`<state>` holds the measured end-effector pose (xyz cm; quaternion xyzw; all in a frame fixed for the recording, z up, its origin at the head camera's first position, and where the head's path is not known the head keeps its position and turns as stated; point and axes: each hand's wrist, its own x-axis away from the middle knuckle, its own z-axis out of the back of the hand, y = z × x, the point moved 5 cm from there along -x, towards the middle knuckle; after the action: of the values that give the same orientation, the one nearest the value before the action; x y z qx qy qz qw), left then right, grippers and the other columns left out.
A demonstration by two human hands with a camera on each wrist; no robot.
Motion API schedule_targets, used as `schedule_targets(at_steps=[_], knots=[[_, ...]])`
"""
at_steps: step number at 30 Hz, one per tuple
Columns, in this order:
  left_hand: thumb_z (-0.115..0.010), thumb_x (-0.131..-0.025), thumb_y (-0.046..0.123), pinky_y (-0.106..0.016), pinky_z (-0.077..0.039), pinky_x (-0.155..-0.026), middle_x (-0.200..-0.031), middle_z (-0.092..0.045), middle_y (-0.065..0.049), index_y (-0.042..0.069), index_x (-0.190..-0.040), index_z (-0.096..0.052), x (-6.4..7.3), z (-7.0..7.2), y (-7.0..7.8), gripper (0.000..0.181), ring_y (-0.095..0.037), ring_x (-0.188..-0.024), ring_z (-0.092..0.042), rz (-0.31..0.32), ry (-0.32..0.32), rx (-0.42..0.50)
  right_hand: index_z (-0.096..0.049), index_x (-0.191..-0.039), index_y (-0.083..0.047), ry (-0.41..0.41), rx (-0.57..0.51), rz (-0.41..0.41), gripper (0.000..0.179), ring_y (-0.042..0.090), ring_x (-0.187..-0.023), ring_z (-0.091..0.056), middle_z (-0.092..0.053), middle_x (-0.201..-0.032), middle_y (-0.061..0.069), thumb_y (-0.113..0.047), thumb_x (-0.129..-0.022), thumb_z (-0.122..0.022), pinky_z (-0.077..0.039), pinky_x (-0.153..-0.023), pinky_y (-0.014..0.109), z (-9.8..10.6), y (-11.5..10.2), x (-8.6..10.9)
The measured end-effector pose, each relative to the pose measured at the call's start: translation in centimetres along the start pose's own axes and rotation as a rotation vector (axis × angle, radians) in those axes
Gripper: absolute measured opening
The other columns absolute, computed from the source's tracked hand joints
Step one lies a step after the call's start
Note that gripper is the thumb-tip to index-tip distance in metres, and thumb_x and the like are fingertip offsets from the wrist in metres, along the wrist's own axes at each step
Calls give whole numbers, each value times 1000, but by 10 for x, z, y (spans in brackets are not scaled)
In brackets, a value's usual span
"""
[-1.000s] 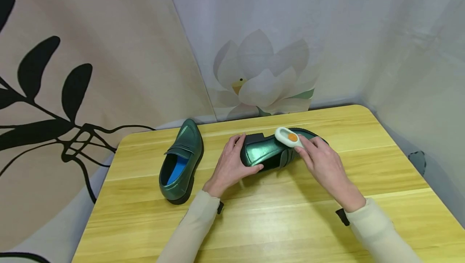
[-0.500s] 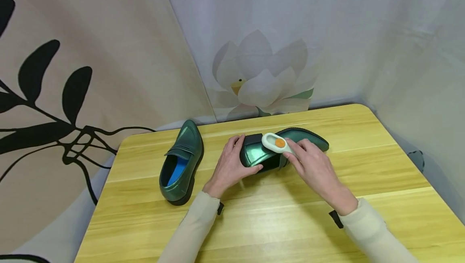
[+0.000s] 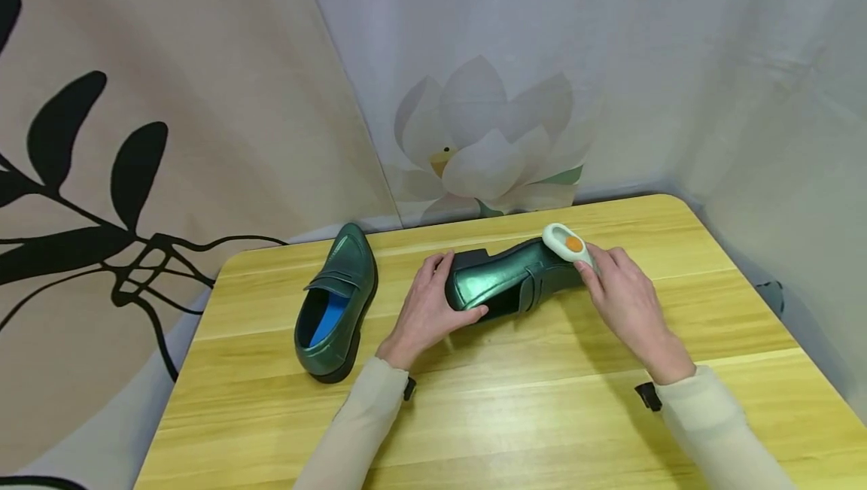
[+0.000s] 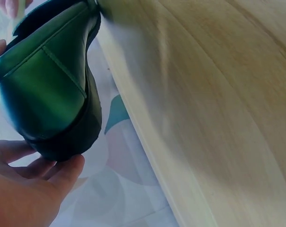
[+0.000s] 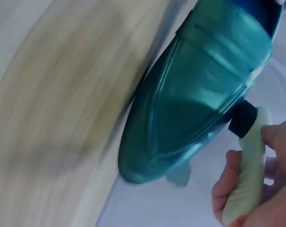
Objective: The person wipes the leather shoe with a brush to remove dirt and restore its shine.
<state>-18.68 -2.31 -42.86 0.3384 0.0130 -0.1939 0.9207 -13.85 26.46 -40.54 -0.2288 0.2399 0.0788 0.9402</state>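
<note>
A green metallic loafer [image 3: 497, 277] lies tipped on its side, its opening facing me. At its heel my left hand [image 3: 425, 318] grips it, thumb near the opening; in the left wrist view, fingertips [image 4: 69, 168] touch the heel's base. My right hand [image 3: 626, 302] holds a small white-handled shoe brush [image 3: 562, 241] with an orange spot. In the right wrist view, the brush's dark head [image 5: 243, 118] is against the loafer's side, near the front part. The matching loafer [image 3: 342, 298], with a blue insole, stands upright to the left.
The wooden table [image 3: 515, 400] has a rounded far right corner. Behind it hangs a pale curtain [image 3: 542, 61] with flower and dark leaf prints, close to the table's far edge.
The right hand first moved the brush left toward the heel, then back right toward the toe. The left hand and both loafers have stayed put.
</note>
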Motion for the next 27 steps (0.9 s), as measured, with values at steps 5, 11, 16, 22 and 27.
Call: schedule_targets(at_steps=[5, 11, 16, 22, 27], knots=[[-86, -77, 55, -54, -44, -108, -155, -42, -17, 9, -160, -37, 0, 0, 0, 108, -37, -137, -47, 7, 6, -2, -62, -133, 5, -14, -41, 117, 39, 26, -76, -54, -61, -97, 15, -14, -100, -70, -47, -61, 42, -9, -17, 0], [-84, -78, 59, -53, -45, -107, -153, -43, -16, 8, -160, -38, 0, -2, -1, 107, -37, -134, -49, 27, -8, 2, -62, -129, 8, -24, -1, 1, 37, 33, -76, -61, -64, -98, 21, -17, -102, -68, -50, -60, 51, -8, 1, 5], [-83, -78, 59, -55, -44, -107, -154, -43, -17, 7, -159, -39, 1, 1, -6, 106, -38, -134, -49, 67, -11, -1, -61, -126, 12, -69, 27, -105, 38, 37, -79, -63, -65, -102, 28, -20, -104, -65, -50, -60, 57, -3, 21, 10], [-83, -79, 58, -55, -44, -107, -154, -43, -17, 5, -159, -38, 1, 3, -6, 106, -38, -134, -49, 68, -10, -4, -61, -128, 11, -69, -13, -25, 37, 36, -82, -62, -65, -103, 24, -18, -104, -65, -52, -65, 56, -9, 2, 0], [-84, -78, 58, -53, -45, -107, -154, -43, -17, 6, -160, -38, 1, 0, -5, 107, -38, -132, -50, 67, -21, 7, -61, -128, 10, -78, -13, -15, 37, 36, -82, -63, -66, -103, 24, -19, -104, -65, -52, -65, 55, -10, -3, -2]])
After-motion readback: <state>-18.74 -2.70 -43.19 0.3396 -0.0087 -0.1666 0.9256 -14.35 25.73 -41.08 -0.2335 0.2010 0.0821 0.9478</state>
